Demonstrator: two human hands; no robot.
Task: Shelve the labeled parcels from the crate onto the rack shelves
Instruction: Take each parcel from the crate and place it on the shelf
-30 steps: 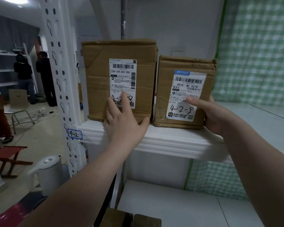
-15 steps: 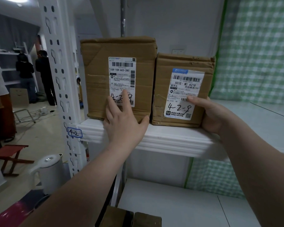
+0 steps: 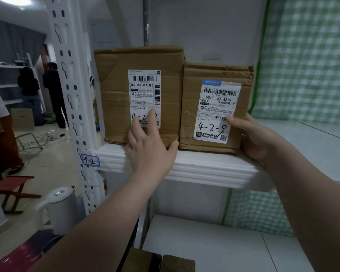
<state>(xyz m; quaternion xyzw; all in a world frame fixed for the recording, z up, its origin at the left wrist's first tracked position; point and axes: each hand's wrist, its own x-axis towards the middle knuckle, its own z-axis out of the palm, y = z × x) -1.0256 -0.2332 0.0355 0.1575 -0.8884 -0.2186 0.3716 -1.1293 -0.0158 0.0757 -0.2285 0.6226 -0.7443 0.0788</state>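
Observation:
Two brown cardboard parcels stand side by side on the white rack shelf [image 3: 208, 169]. The taller left parcel [image 3: 114, 99] carries a white label with handwriting partly covered by my fingers. My left hand [image 3: 151, 152] presses flat against its front, fingers straight. The shorter right parcel [image 3: 190, 107] has a label marked 4-2-9. My right hand [image 3: 253, 138] grips its right lower corner, thumb across the front on the label, fingers hidden round the side.
A white perforated upright [image 3: 71, 95] bears a tag marked 4-2. A lower shelf [image 3: 204, 244] lies below, with two more brown parcels [image 3: 159, 262] at the bottom edge. A white kettle [image 3: 61, 209], a red stool [image 3: 14, 191] and several people stand to the left. Green checked cloth [image 3: 306, 59] hangs on the right.
Both parcels have slid slightly further back onto the shelf and closer together, with both hands following them. The view has shifted a little.

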